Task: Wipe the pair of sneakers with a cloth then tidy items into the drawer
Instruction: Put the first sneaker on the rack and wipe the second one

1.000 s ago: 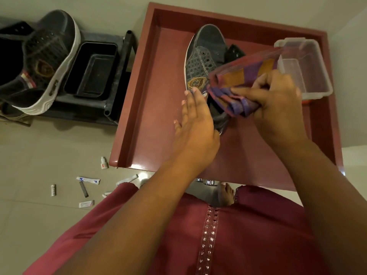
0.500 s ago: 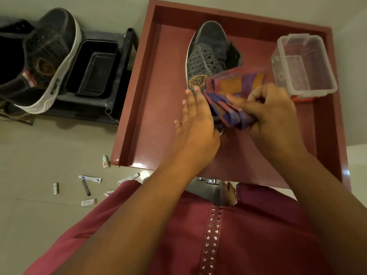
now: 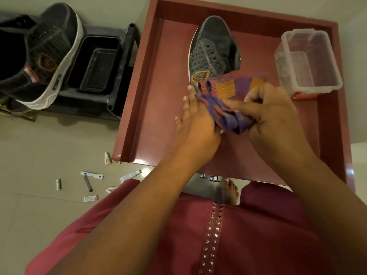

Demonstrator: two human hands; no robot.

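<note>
A dark grey sneaker (image 3: 212, 50) lies in the open maroon drawer (image 3: 158, 96), toe pointing away from me. My right hand (image 3: 276, 114) grips a bunched purple, red and orange checked cloth (image 3: 228, 96) over the sneaker's heel end. My left hand (image 3: 195, 124) lies with straight fingers against the sneaker's left side, touching the cloth. The heel of the sneaker is hidden under both hands. The second grey sneaker (image 3: 45, 52), with a white sole, stands on a black rack at the far left.
A clear plastic box (image 3: 307, 60) sits in the drawer's right back corner. A black tray (image 3: 97, 66) is on the rack (image 3: 125, 76) beside the drawer. Several small tubes and a little bottle (image 3: 107, 158) lie scattered on the floor. My bare foot (image 3: 230, 191) shows below the drawer front.
My right hand has drawn the cloth back along the sneaker toward me and bunched it lower. The left hand has stayed against the sneaker's side.
</note>
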